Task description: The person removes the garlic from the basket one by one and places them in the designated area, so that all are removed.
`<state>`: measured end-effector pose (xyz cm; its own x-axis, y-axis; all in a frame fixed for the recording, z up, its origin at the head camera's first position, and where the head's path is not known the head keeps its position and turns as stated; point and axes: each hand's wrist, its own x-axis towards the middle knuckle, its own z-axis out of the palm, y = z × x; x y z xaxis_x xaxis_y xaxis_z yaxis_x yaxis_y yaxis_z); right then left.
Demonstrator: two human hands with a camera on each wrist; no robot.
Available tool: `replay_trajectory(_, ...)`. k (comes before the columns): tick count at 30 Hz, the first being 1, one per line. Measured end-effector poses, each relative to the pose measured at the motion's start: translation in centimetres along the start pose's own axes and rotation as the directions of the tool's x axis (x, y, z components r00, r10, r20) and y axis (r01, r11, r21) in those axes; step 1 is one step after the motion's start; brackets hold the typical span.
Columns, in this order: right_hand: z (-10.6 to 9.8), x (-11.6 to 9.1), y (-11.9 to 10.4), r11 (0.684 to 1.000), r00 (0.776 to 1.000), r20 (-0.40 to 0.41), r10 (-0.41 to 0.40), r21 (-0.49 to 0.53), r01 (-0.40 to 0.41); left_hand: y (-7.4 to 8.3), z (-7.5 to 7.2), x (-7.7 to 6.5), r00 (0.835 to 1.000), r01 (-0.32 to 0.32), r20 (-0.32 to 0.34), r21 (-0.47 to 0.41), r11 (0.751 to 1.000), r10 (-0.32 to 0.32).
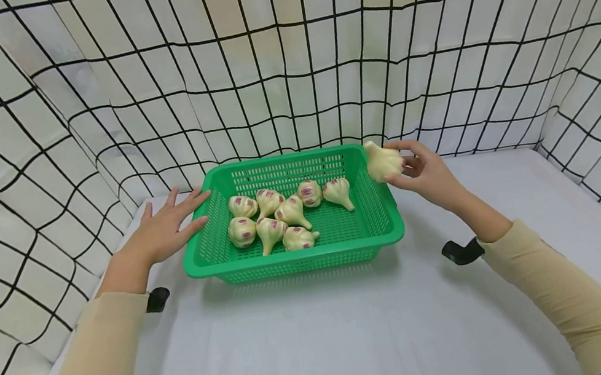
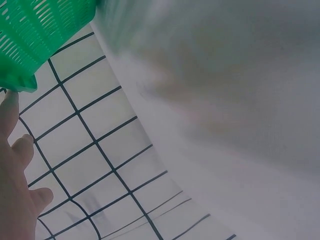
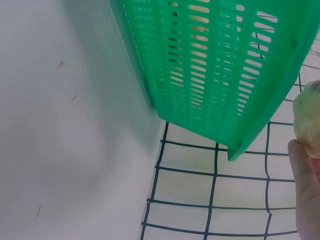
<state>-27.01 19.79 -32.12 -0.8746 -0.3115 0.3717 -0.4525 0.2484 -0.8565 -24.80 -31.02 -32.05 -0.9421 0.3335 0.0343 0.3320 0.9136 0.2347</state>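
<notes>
A green plastic basket (image 1: 298, 261) stands on the white table, with several purple-streaked garlic bulbs (image 1: 291, 211) lying in its left and middle part. At its right rim my right hand (image 1: 424, 174) pinches one garlic bulb (image 1: 383, 162) between thumb and fingers, held up at rim height. That bulb (image 3: 307, 120) also shows at the right edge of the right wrist view, beside the basket wall (image 3: 215, 65). My left hand (image 1: 168, 227) is spread, its straight fingers touching the basket's left rim. In the left wrist view, fingertips of the left hand (image 2: 17, 165) meet the rim.
Black netting (image 1: 296, 52) over white sheeting rises behind the table and along both sides, close to the basket's back. The white tabletop (image 1: 317, 334) stretches in front. A black wrist-camera mount (image 1: 462, 252) juts from the right sleeve, another mount (image 1: 157, 299) from the left.
</notes>
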Motion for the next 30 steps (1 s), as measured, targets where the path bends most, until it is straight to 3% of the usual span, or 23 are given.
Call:
replay_trajectory(7,-1.0,-0.5,0.7,0.999,0.999,-0.041,0.025,0.048,-0.023,0.0,-0.2,-0.3,1.0,0.002,-0.003,-0.008,1.0,-0.002)
replay_trajectory(16,-2.3,-1.0,1.8,0.986,0.983,-0.104,0.149,0.096,-0.139,0.2,-0.1,-0.1,1.0,0.006,0.025,0.0,1.0,-0.006)
replay_trajectory(26,-3.7,-1.2,2.8,0.961,0.971,-0.173,0.163,0.251,-0.117,0.2,-0.1,-0.1,1.0,0.002,0.019,0.005,1.0,-0.002)
replay_trajectory(30,-4.1,-1.3,3.4,0.958,0.972,-0.177,0.155,0.269,-0.104,0.2,-0.1,-0.1,1.0,0.005,0.017,0.0,1.0,-0.005)
